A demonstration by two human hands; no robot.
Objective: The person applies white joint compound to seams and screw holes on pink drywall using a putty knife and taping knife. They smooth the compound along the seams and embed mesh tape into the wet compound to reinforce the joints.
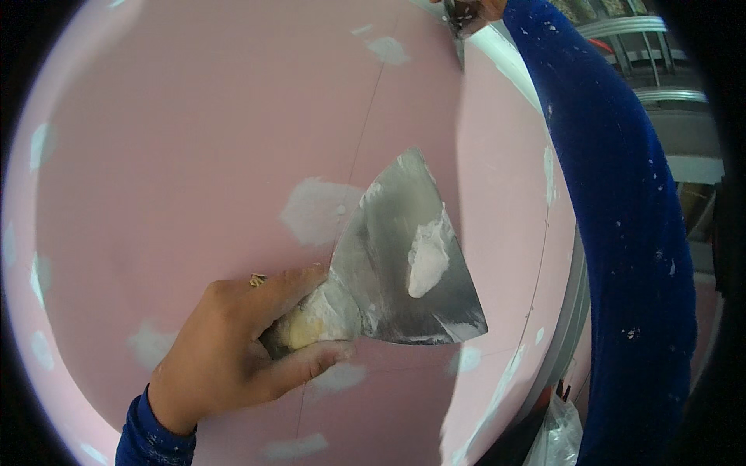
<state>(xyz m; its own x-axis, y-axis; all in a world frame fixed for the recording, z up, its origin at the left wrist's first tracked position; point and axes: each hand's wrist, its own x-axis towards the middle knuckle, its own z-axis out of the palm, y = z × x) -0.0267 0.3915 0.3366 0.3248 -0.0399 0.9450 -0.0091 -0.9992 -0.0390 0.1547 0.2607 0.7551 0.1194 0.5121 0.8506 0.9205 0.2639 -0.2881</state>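
the left hand (233,349) grips a wide putty knife (408,256) flat before the pink wall (194,155), a white lump of filler (427,260) near the blade's middle. tilted further, the lump would likely slide off. the right hand (486,8), raised at the wall's top corner, seems to clutch a second tool (464,15).

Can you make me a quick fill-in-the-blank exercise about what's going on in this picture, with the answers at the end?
1. The left hand grips a wide putty knife by its ____.
2. A lump of ____ filler sits on the knife's metal blade.
3. The board wall behind the knife is coloured ____.
4. The right arm, in a ____ sleeve, reaches up to the picture's top edge.

Missing words: handle; white; pink; blue
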